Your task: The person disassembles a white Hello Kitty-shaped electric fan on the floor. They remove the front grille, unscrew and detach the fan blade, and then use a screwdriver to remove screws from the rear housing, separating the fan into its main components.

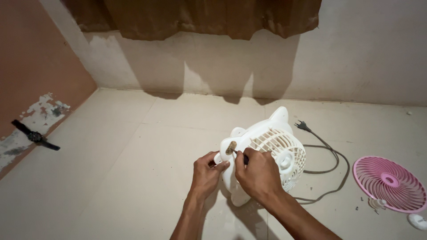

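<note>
A white plastic fan housing (pixel 275 142) with a slatted rear grille stands on the tiled floor in front of me. My left hand (pixel 207 171) grips its left edge beside a small round brownish knob (pixel 231 147). My right hand (pixel 258 173) is closed around a thin dark-handled tool (pixel 244 157) whose tip points at that knob. A grey power cord (pixel 331 164) runs from the housing to a black plug (pixel 303 126).
A pink round fan grille (pixel 390 183) lies flat on the floor at the right, with small white parts (pixel 417 221) beside it. A black wristwatch (pixel 34 136) lies by the left wall. A brown curtain (pixel 200 18) hangs on the back wall.
</note>
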